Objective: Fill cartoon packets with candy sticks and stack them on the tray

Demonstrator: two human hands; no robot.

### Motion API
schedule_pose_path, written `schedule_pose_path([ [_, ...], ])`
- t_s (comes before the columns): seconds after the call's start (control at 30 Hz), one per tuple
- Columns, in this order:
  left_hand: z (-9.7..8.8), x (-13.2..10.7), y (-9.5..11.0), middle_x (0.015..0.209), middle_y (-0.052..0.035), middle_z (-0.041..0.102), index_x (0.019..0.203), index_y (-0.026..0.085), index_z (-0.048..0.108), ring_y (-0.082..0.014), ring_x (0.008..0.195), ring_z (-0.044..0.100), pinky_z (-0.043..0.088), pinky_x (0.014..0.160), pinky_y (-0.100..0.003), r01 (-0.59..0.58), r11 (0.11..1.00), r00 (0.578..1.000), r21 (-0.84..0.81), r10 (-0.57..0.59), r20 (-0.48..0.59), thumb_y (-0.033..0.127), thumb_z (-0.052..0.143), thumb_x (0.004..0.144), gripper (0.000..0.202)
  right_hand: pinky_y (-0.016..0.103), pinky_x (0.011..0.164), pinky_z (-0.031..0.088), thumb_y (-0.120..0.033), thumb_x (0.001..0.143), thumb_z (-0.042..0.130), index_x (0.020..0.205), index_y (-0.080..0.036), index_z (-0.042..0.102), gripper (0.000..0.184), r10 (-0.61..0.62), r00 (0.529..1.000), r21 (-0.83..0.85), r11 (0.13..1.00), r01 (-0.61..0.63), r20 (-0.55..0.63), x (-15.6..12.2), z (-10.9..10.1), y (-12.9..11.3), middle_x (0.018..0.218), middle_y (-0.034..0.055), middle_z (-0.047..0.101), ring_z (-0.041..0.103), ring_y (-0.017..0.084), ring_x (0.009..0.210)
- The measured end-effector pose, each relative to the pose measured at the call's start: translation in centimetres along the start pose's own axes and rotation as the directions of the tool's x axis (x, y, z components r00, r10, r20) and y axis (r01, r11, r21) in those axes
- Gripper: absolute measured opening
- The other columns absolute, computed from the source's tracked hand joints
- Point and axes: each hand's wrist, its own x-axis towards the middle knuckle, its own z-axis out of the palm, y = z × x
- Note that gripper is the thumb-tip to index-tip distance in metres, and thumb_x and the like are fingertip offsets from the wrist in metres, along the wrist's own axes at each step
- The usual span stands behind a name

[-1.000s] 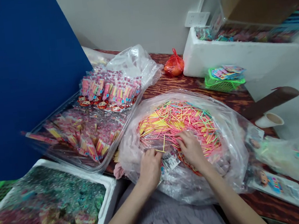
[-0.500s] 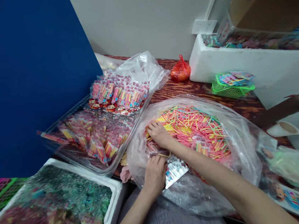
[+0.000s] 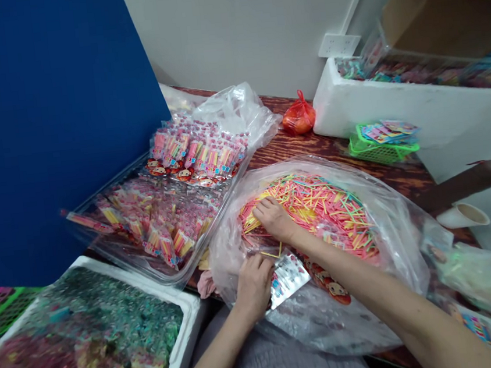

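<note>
My left hand [image 3: 253,284] is closed on a small silver printed packet [image 3: 289,280] at the near side of a big clear plastic bag [image 3: 396,238]. A thin yellow stick [image 3: 270,255] lies across the packet's upper end, by the fingertips. Inside the open bag is a heap of thin pink, yellow and green sticks [image 3: 317,200]. At the heap's left edge, my right hand [image 3: 272,218] has its fingers curled down among the sticks; what they pinch is hidden. Printed packets with cartoon faces [image 3: 336,290] show beneath my right forearm.
Left of the bag, a clear tray [image 3: 168,279] holds many filled packets [image 3: 159,245]. A white foam box [image 3: 188,307] of coloured pieces stands front left. Behind are a red bag [image 3: 298,116], a green basket [image 3: 377,149] and a larger foam box [image 3: 395,101]. A paper cup [image 3: 463,215] lies at right.
My right hand has shifted slightly right and up over the heap. Cartoon-faced packets now show under that forearm. My left hand stays on the silver packet.
</note>
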Motion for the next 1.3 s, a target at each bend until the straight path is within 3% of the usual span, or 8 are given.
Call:
schedule_pose_path([
  [0.13, 0.0, 0.1, 0.0, 0.09, -0.0056, 0.061, 0.093, 0.017, 0.062, -0.0202, 0.086, 0.056, 0.042, 0.075, -0.031, 0.003, 1.0, 1.0, -0.017, -0.003, 0.01, 0.019, 0.047, 0.096, 0.015, 0.038, 0.085, 0.038, -0.016, 0.093, 0.041, 0.086, -0.018, 0.059, 0.019, 0.324, 0.944, 0.366, 0.887, -0.282, -0.06, -1.7, -0.5, 0.1, 0.083, 0.009, 0.064, 0.053, 0.023, 0.083],
  [0.27, -0.6, 0.3, 0.3, 0.091, -0.0057, 0.062, 0.098, 0.019, 0.064, -0.0201, 0.087, 0.057, 0.043, 0.076, -0.031, 0.032, 0.997, 0.999, -0.077, -0.029, 0.029, 0.02, 0.046, 0.096, 0.019, 0.031, 0.069, 0.043, -0.025, 0.085, 0.049, 0.074, -0.02, 0.054, 0.013, 0.638, 0.739, 0.853, 0.242, -0.461, 0.219, -2.8, -0.9, 0.9, 0.065, -0.0011, 0.056, 0.053, 0.017, 0.066],
  [0.47, -2.3, 0.6, 0.6, 0.09, -0.0061, 0.064, 0.094, 0.021, 0.067, -0.0194, 0.088, 0.06, 0.047, 0.077, -0.03, 0.072, 0.956, 0.997, -0.285, -0.062, 0.044, 0.02, 0.044, 0.096, 0.023, 0.03, 0.064, 0.048, -0.041, 0.067, 0.071, 0.083, -0.018, 0.061, 0.03, 0.512, 0.738, 0.894, -0.33, -0.304, 0.44, -5.0, -2.5, 0.8, 0.067, -0.0006, 0.06, 0.058, 0.015, 0.061],
  [0.57, -2.5, 0.4, 0.5, 0.089, -0.0066, 0.065, 0.094, 0.021, 0.068, -0.0199, 0.087, 0.061, 0.047, 0.075, -0.03, 0.048, 0.963, 0.999, -0.264, -0.045, 0.016, 0.019, 0.043, 0.096, 0.026, 0.03, 0.066, 0.048, -0.046, 0.073, 0.068, 0.087, -0.02, 0.061, 0.031, 0.668, 0.662, 0.94, -0.245, -0.236, 0.34, -6.8, -2.0, -1.3, 0.076, 0.0007, 0.064, 0.061, 0.018, 0.069],
  [0.67, -2.2, 0.1, 0.2, 0.089, -0.007, 0.067, 0.102, 0.022, 0.068, -0.0213, 0.085, 0.062, 0.048, 0.072, -0.031, -0.001, 0.989, 1.0, -0.145, 0.003, 0.012, 0.018, 0.045, 0.095, 0.025, 0.032, 0.068, 0.049, -0.048, 0.078, 0.066, 0.081, -0.021, 0.06, 0.028, 0.662, 0.665, 0.934, -0.172, -0.314, 0.346, -8.3, -0.5, -3.5, 0.076, 0.0006, 0.065, 0.063, 0.02, 0.073],
  [0.87, -1.8, -0.2, -0.3, 0.095, -0.0087, 0.07, 0.12, 0.021, 0.062, -0.0238, 0.087, 0.064, 0.052, 0.074, -0.036, -0.058, 0.998, 0.998, -0.024, 0.058, 0.01, 0.016, 0.045, 0.094, 0.032, 0.037, 0.077, 0.051, -0.049, 0.079, 0.065, 0.085, -0.022, 0.061, 0.028, 0.634, 0.686, 0.933, -0.208, -0.293, 0.357, -8.9, 0.6, -5.0, 0.079, 0.0011, 0.067, 0.064, 0.023, 0.077],
  [1.07, -2.0, -0.3, -0.7, 0.111, -0.0113, 0.071, 0.128, 0.02, 0.059, -0.023, 0.1, 0.066, 0.054, 0.084, -0.037, -0.083, 0.992, 0.993, -0.099, 0.073, -0.095, 0.012, 0.04, 0.094, 0.04, 0.034, 0.072, 0.051, -0.048, 0.081, 0.064, 0.092, -0.023, 0.059, 0.028, 0.729, 0.58, 0.931, -0.295, -0.215, 0.365, -9.3, -0.4, -4.2, 0.085, 0.004, 0.069, 0.064, 0.022, 0.077],
  [1.3, -3.3, 0.3, 0.2, 0.105, -0.0076, 0.071, 0.105, 0.02, 0.07, -0.0204, 0.101, 0.064, 0.049, 0.091, -0.034, 0.196, 0.825, 0.951, -0.531, -0.291, -0.1, 0.022, 0.046, 0.094, 0.027, 0.03, 0.075, 0.048, -0.047, 0.079, 0.063, 0.104, -0.021, 0.063, 0.036, 0.713, 0.637, 0.942, -0.1, -0.32, 0.293, -10.1, 1.3, -4.4, 0.085, 0.0019, 0.068, 0.062, 0.021, 0.082],
])
